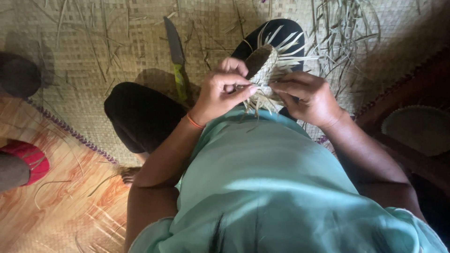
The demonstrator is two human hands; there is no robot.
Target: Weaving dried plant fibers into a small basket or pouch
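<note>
- The half-woven piece [263,65] sits between my two hands, above my lap and in front of the right knee. I see only part of it: a small pouch-like shape of pale dry leaf strips in a tight checker weave, with loose flat strips fanning out from its rim. Its lower edge is hidden behind my fingers.
- My left hand [222,91] is curled nearly closed on the near left side of the weave, thumb and forefinger pinched together on a thin strip. The strip itself is too fine to follow for its full length.
- My right hand [307,96] is also mostly closed, fingertips pinching strips at the right edge of the weave. The palm faces away, so I cannot see anything inside it.
- An orange band [194,121] circles the left wrist.
- My green shirt [272,187] fills the lower picture and hides my lap.
- A knife [177,58] with a dark blade and yellow-green handle lies on the woven mat [93,42], just beyond my left knee; its handle end is lost in shadow.
- Loose dry strips [347,33] lie scattered on the mat to the right.
- At the right edge a round woven tray [417,129] is cut off.
</note>
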